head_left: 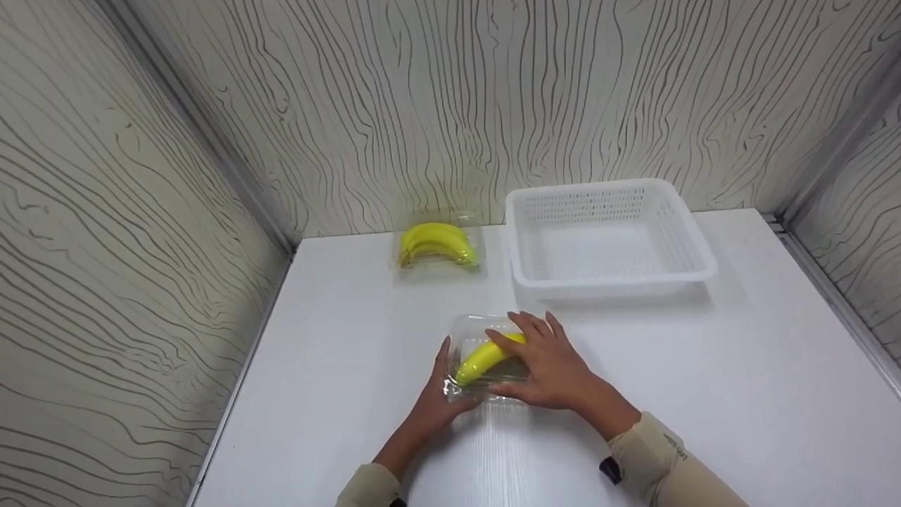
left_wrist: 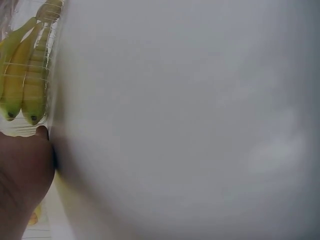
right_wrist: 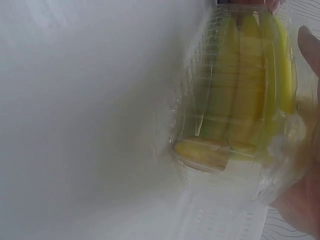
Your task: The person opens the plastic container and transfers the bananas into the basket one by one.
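Observation:
A clear plastic clamshell box [head_left: 470,329] holding yellow bananas [head_left: 481,359] lies on the white table [head_left: 739,366], in front of me. My right hand [head_left: 552,366] rests flat on its lid, fingers stretched across the top. My left hand [head_left: 440,391] touches the box's left side with a straight finger along the edge. In the left wrist view the bananas [left_wrist: 22,75] show through the plastic just above my left hand [left_wrist: 22,170]. The right wrist view shows the box [right_wrist: 225,200] and its bananas [right_wrist: 240,100] close up, with my right hand [right_wrist: 300,200] at the frame's right edge.
A second clear box of bananas [head_left: 438,245] sits at the back of the table. To its right stands a white perforated basket [head_left: 686,243], with nothing in it. Wood-grain walls [head_left: 141,211] close in the table on the left, back and right.

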### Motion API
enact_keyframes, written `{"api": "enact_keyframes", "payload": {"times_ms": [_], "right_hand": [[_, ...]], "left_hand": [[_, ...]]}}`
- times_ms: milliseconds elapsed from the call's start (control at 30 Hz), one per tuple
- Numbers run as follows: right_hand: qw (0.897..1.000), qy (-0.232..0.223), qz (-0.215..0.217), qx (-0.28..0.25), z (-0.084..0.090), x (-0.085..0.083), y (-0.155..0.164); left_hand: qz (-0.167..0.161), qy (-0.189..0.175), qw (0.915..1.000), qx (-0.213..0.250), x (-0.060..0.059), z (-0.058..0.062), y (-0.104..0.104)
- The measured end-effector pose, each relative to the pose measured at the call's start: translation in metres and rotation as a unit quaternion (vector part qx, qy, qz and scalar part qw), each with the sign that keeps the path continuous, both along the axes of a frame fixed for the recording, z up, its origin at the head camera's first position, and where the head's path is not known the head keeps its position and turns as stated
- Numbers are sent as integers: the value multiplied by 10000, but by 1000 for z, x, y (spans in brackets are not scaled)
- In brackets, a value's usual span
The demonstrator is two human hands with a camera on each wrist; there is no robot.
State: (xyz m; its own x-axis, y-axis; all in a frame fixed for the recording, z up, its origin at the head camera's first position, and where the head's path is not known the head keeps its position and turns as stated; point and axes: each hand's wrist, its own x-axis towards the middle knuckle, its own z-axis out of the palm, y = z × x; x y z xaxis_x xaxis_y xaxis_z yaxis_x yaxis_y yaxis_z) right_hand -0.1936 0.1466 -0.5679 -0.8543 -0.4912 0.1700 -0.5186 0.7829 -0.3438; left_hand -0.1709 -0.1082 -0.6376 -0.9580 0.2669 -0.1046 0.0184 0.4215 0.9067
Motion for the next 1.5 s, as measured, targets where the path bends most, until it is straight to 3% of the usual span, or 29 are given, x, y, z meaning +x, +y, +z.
{"api": "enact_keyframes", "payload": {"times_ms": [900, 1133, 1300, 1500], "right_hand": [[10000, 27, -19, -37, 3, 0, 0], [9998, 140, 158, -4, 4, -5, 2], [9992, 241, 323, 59, 8, -8, 11], [9993, -14, 360, 88, 10, -8, 30]], "left_hand": [[-18, -11, 10000, 72, 0, 4, 0], [46, -36, 10000, 34, 0, 5, 0], [31, 5, 10000, 34, 0, 6, 2], [27, 22, 10000, -36, 2, 5, 3]]}}
